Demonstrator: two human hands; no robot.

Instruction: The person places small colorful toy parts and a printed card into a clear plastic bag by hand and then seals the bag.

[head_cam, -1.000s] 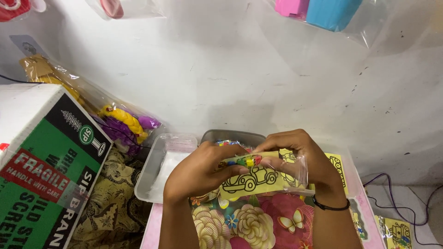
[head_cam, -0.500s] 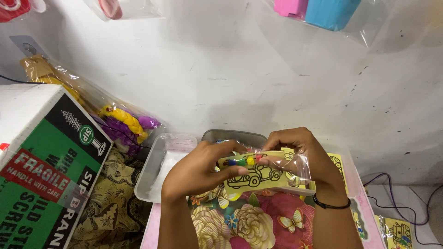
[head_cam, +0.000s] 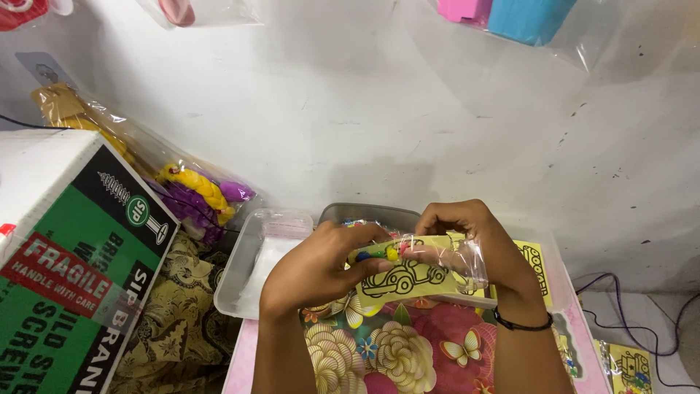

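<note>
Your left hand (head_cam: 313,266) and right hand (head_cam: 477,241) meet in front of you, both pinching a clear plastic packet (head_cam: 430,266). The packet holds a yellow card with a black car outline (head_cam: 401,281) and a row of small coloured pieces (head_cam: 379,253). Your left fingers curl around its left end; your right fingers are closed over its top right edge. A black band (head_cam: 521,325) circles your right wrist.

The packet hovers just above a floral-patterned surface with a pink rim (head_cam: 408,350). Just behind your hands sits a grey tray (head_cam: 364,214), with a clear plastic tub (head_cam: 255,263) touching its left side. More yellow cards (head_cam: 536,266) lie right of your hand.

Further left, a green, black and red cardboard box (head_cam: 65,277) crowds that side, with a bagged yellow and purple braid (head_cam: 197,193) behind it. The white wall (head_cam: 408,117) stands close ahead; bagged pink and blue items (head_cam: 510,14) hang at its top.
</note>
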